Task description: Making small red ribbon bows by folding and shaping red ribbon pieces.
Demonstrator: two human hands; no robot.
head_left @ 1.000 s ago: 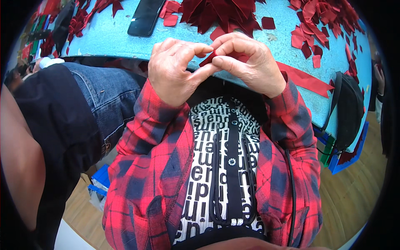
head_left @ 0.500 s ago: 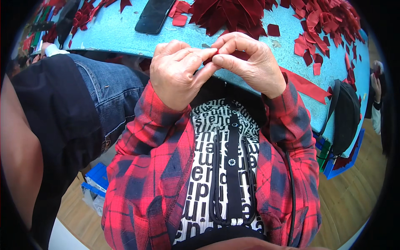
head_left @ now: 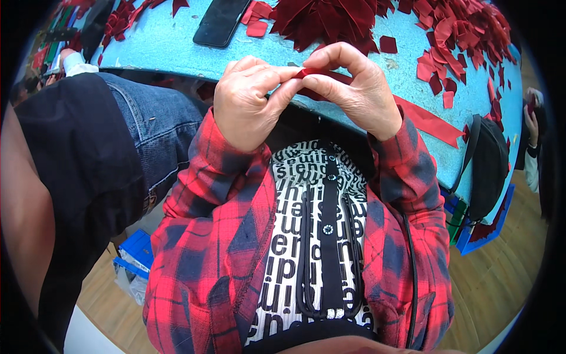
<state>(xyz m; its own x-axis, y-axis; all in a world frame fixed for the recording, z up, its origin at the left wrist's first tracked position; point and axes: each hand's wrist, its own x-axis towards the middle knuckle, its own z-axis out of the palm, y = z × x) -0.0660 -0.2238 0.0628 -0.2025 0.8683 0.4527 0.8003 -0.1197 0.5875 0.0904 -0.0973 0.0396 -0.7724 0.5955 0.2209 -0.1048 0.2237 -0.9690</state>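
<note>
A small folded piece of red ribbon (head_left: 307, 72) is pinched between my two hands at the near edge of the table. My left hand (head_left: 250, 100) is closed, with thumb and forefinger on the ribbon's left end. The thumb of my right hand (head_left: 365, 91) presses the ribbon from below while its forefinger arches above. From behind my right wrist, a long flat red ribbon strip (head_left: 433, 122) runs out over the table. Just beyond my hands lies a large dark red pile of pointed fabric pieces (head_left: 323, 20); one dark red square (head_left: 388, 44) is beside it.
A black phone (head_left: 221, 22) lies on the light blue table (head_left: 159, 53), near small red squares (head_left: 257, 28). More red pieces (head_left: 463, 35) are heaped at the right. A black bag (head_left: 489, 168) hangs by the right edge above a blue crate (head_left: 480, 239). Another person in jeans (head_left: 153, 115) is close on my left.
My right forefinger has lifted away from my left fingertips, and more of the small folded ribbon shows between the hands. Both hands have shifted only slightly.
</note>
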